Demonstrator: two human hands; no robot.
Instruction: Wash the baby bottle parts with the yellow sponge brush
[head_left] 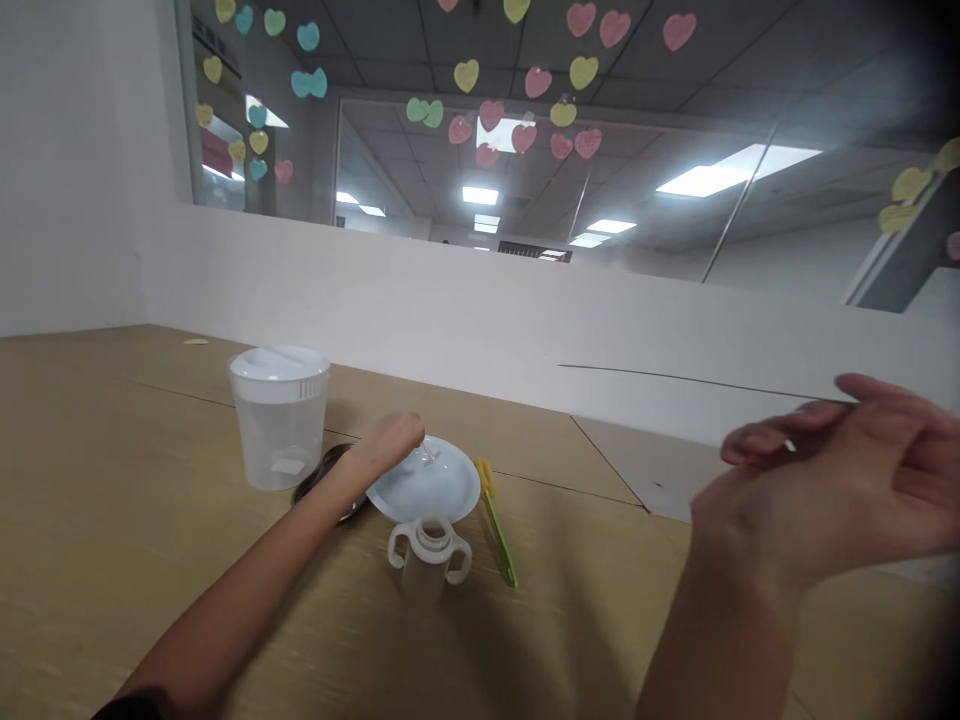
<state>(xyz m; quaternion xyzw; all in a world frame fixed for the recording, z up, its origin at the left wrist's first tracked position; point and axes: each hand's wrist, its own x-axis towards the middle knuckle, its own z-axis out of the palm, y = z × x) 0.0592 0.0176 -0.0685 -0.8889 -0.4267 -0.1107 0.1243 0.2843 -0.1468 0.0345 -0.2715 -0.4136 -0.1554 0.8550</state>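
My left hand (397, 440) reaches over a white plate (450, 495), its fingers closed on a small clear piece (429, 455) at the plate's far side; the piece's kind is not plain. On the right, my right hand (817, 480) is raised above the table, palm partly turned up. Its curled fingers hold a long thin dark wire (675, 377), which points left; its other end is hidden at the hand. Just in front of the plate stands an open cup with two handles (427, 560). Beside the plate lies a thin tool with a yellow head and green handle (496, 525).
A clear tub with a white lid (281, 420) stands left of the plate. A dark metal dish (322, 475) is partly covered by my left forearm. Behind the brown table (187, 560) rises a white wall (450, 310) with a window above it.
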